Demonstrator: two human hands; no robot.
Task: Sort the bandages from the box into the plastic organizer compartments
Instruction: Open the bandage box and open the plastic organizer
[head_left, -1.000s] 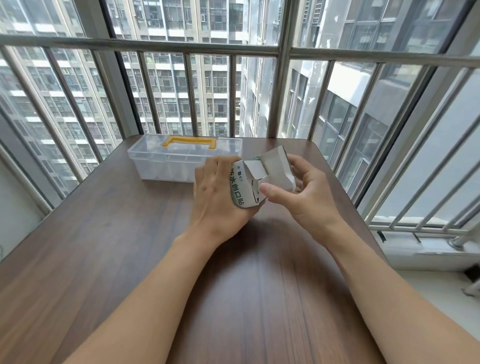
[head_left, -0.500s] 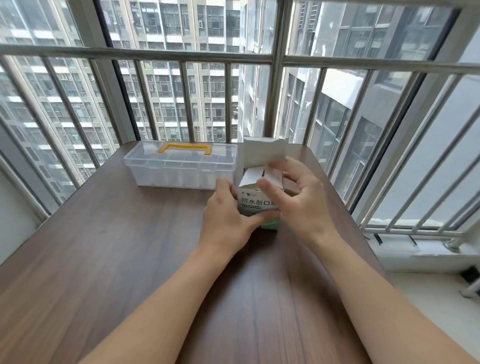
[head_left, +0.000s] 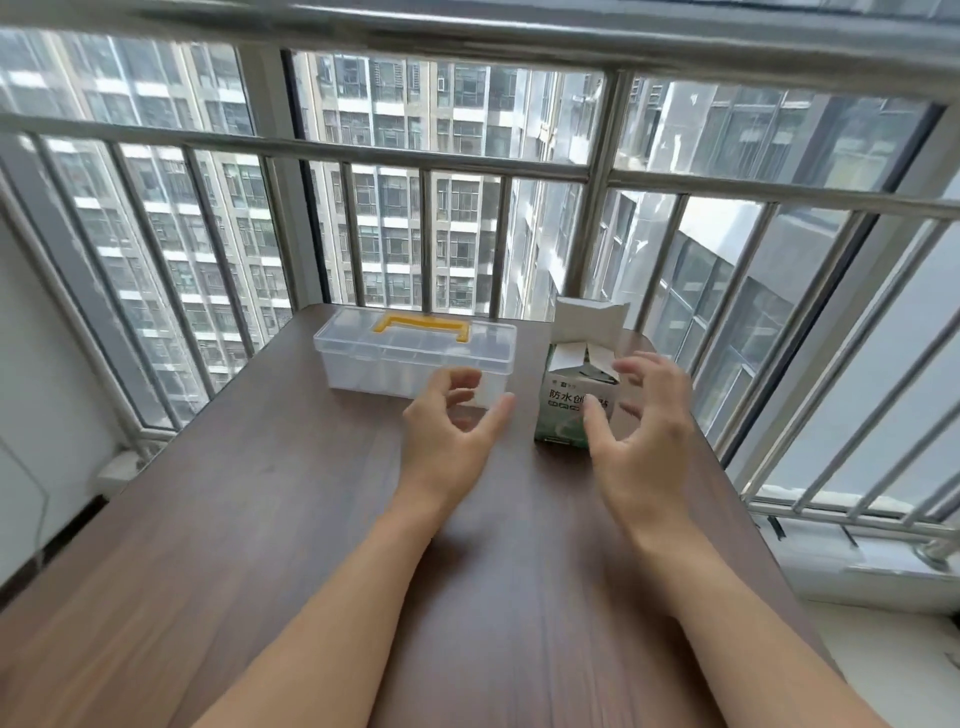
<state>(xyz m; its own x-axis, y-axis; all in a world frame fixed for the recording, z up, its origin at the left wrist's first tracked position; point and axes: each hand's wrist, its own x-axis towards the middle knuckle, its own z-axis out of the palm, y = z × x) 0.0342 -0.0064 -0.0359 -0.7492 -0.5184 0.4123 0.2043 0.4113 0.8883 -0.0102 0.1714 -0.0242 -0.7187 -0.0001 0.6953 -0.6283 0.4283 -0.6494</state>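
The white and green bandage box (head_left: 563, 410) stands upright on the brown table (head_left: 270, 519), its top flaps folded open. My right hand (head_left: 639, 431) hovers just in front of it with fingers spread, holding nothing. My left hand (head_left: 452, 431) floats to the left of the box, fingers curled loosely apart and empty. The clear plastic organizer (head_left: 410, 358) with a yellow handle sits behind my left hand, its lid shut. No bandages show.
A metal window railing (head_left: 467, 161) runs round the table's far and right sides. The table's right edge lies close to the box. A white wall stands at the left.
Both hands have let go of the box, which now stands on the table with its flaps up. The hands have drawn apart and back from it.
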